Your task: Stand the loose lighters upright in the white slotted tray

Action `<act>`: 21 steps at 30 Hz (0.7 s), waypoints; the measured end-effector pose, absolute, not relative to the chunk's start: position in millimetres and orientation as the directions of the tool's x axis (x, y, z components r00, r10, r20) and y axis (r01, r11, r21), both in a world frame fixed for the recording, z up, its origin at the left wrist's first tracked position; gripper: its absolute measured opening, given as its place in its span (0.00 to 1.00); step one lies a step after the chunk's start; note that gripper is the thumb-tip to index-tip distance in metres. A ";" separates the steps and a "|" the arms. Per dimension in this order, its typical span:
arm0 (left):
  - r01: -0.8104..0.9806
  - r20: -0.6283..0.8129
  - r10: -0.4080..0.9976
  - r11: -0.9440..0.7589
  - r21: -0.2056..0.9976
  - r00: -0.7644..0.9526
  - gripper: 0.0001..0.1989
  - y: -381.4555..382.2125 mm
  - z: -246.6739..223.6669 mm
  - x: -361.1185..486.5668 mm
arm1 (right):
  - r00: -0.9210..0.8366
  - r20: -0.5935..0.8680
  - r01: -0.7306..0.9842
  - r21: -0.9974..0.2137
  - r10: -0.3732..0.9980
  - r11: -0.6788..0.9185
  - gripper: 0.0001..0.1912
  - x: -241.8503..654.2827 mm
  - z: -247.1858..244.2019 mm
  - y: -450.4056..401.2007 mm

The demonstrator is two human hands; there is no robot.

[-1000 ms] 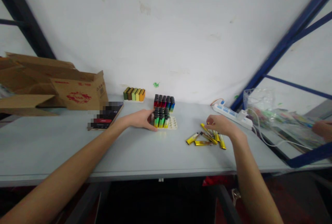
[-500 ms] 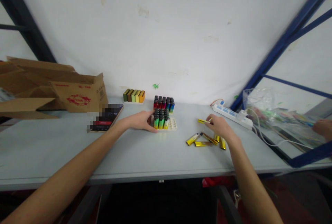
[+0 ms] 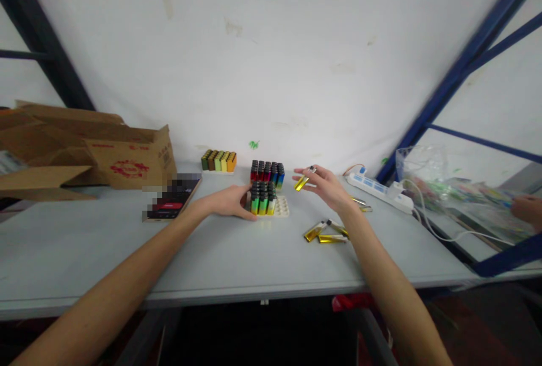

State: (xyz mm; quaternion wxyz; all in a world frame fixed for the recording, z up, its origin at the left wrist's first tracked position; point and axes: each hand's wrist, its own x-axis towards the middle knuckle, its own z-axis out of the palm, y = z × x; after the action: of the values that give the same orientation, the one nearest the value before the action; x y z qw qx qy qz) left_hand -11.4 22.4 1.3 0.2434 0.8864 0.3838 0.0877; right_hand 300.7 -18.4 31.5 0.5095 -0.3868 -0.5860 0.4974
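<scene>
My left hand point(image 3: 231, 202) rests against the left side of a white tray point(image 3: 282, 208), thumb and fingers around its edge. Green, yellow and white lighters point(image 3: 263, 203) with black tops stand in the tray, and its right part has bare holes. In my right hand point(image 3: 324, 184) is a yellow lighter point(image 3: 302, 182), tilted, pinched between thumb and fingers to the right of the tray. Loose yellow lighters point(image 3: 332, 238) lie on the table below that hand. Behind the tray stand red, purple and blue lighters point(image 3: 267, 171).
A block of green-to-orange lighters point(image 3: 218, 161) is near the wall. At the left are a cardboard box point(image 3: 131, 162) and a tablet-like screen point(image 3: 175, 196). A white power strip point(image 3: 379, 190) lies right; beyond the blue frame point(image 3: 440, 83) shows another person's hand point(image 3: 527, 208).
My right hand has moved left and up toward the tray with a yellow lighter, turning it. My left hand stays by the tray.
</scene>
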 end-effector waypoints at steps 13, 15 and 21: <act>0.632 -0.036 0.715 -0.593 0.499 0.699 0.36 21.0 3.8 -10.2 | -0.338 0.254 -0.017 -0.964 0.906 0.264 0.21 271.7 11.0 -34.8; 0.634 -0.037 0.715 -0.593 0.496 0.698 0.37 21.1 3.8 -10.4 | -0.313 0.243 -0.009 -0.967 0.918 0.253 0.21 268.5 7.0 -33.8; 0.632 -0.035 0.717 -0.589 0.504 0.696 0.37 22.6 1.7 -11.0 | -0.066 0.352 0.269 -0.895 0.934 0.356 0.27 264.0 -5.2 -31.0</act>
State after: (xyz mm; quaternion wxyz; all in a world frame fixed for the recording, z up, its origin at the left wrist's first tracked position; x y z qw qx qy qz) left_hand -11.0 22.6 1.7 0.2472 0.8871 0.3802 0.0862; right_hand 264.0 -31.0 -5.2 0.5041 -0.4617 -0.6511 0.3299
